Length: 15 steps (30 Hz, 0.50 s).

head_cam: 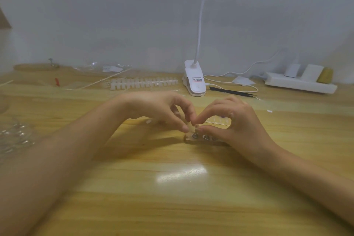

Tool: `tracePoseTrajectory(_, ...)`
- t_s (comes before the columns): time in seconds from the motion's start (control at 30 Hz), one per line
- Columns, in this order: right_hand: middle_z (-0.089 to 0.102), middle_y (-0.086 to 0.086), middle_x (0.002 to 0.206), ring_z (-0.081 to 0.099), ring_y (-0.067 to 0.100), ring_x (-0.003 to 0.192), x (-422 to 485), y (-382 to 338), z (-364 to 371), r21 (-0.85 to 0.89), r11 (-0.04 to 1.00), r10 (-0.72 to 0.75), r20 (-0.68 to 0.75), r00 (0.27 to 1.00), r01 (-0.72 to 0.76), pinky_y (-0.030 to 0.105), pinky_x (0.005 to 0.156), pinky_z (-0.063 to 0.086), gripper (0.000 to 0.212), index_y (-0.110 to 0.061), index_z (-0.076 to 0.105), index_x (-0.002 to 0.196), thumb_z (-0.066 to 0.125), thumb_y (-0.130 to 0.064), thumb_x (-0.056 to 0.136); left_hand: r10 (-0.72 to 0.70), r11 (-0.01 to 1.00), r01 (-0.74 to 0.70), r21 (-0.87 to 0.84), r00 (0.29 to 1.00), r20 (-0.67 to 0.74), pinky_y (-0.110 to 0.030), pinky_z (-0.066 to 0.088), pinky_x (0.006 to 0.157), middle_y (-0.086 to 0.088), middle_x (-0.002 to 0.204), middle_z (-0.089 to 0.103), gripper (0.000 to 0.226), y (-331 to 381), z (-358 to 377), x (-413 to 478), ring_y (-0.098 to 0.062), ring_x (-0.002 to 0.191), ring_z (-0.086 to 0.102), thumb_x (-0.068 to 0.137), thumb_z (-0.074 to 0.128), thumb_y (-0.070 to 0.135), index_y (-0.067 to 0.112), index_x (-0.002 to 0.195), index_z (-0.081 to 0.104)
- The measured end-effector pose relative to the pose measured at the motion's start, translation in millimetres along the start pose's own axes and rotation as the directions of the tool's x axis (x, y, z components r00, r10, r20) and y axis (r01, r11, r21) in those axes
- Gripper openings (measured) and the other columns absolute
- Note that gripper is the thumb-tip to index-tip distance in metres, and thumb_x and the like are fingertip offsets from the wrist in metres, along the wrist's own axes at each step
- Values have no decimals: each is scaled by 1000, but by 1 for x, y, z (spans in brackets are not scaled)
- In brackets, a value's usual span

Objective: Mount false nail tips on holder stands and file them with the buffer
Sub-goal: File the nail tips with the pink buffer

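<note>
My left hand [159,109] and right hand [235,120] both pinch 1 small pale piece [192,127], too blurred to ID, right over the wooden holder base [189,140]. Nail tip strip [143,83] lies well behind them.

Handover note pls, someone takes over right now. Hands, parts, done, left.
Left hand: pinches a small pale piece over the wooden base.
Right hand: pinches the same piece, thumb along the base's top.
Parts: white tip strip at the back beside the clip lamp; clear strip behind the hands.
Done: no mounted tip visible; hands hide part of the base.
Left: mounting, then all filing. No buffer identified in view.
</note>
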State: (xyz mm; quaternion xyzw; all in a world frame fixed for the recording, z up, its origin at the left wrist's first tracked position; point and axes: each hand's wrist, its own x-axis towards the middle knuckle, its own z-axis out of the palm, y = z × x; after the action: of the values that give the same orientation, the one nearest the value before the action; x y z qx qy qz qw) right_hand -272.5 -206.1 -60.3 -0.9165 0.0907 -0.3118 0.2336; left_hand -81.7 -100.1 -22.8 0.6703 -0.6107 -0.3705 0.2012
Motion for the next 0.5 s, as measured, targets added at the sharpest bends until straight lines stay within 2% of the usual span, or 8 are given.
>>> tracePoseTrajectory(0.07, 65, -28, 83, 55, 12, 95, 0, -1, 1, -6, 1000, -9, 1, 1000, 9, 51, 90, 43, 12, -33, 77, 82, 84, -35, 73, 3, 1000, -3, -3, 999, -34, -15, 34, 45, 2, 79, 66, 13, -1, 1, 3, -8, 65, 53, 84, 76, 22, 30, 90, 70)
tracePoseTrajectory(0.17, 66, -27, 82, 55, 13, 95, 0, -2, 2, -12, 1000, -12, 7, 1000, 12, 53, 90, 43, 11, -35, 76, 81, 83, -38, 72, 14, 1000, -14, 15, 1000, -16, -17, 34, 49, 5, 75, 66, 11, -1, 4, 5, -6, 63, 52, 83, 77, 25, 26, 92, 71)
tracePoseTrajectory(0.3, 66, -27, 80, 55, 12, 95, 0, -2, 1, -20, 1000, -2, 5, 1000, 2, 54, 90, 42, 10, -36, 76, 79, 82, -40, 72, 47, 999, -47, -1, 999, -25, -6, 35, 48, 14, 65, 65, 9, -3, 7, 6, 4, 54, 54, 85, 76, 17, 21, 90, 70)
tracePoseTrajectory(0.43, 65, -28, 79, 53, 9, 96, -2, -1, 3, -15, 1000, 24, -7, 1000, -25, 54, 93, 40, 9, -36, 75, 76, 80, -42, 72, 70, 998, -70, 0, 996, -48, -11, 37, 54, 14, 60, 60, 13, -6, 12, 11, -3, 58, 51, 82, 80, 19, 27, 84, 70)
tracePoseTrajectory(0.5, 66, -27, 79, 52, 7, 97, -4, -1, 4, -2, 999, 38, -22, 999, -38, 53, 94, 39, 14, -34, 74, 75, 75, -47, 70, 111, 994, -110, 13, 992, -62, -21, 38, 64, 10, 61, 58, 16, -7, 14, 14, -12, 66, 50, 80, 81, 21, 31, 80, 68)
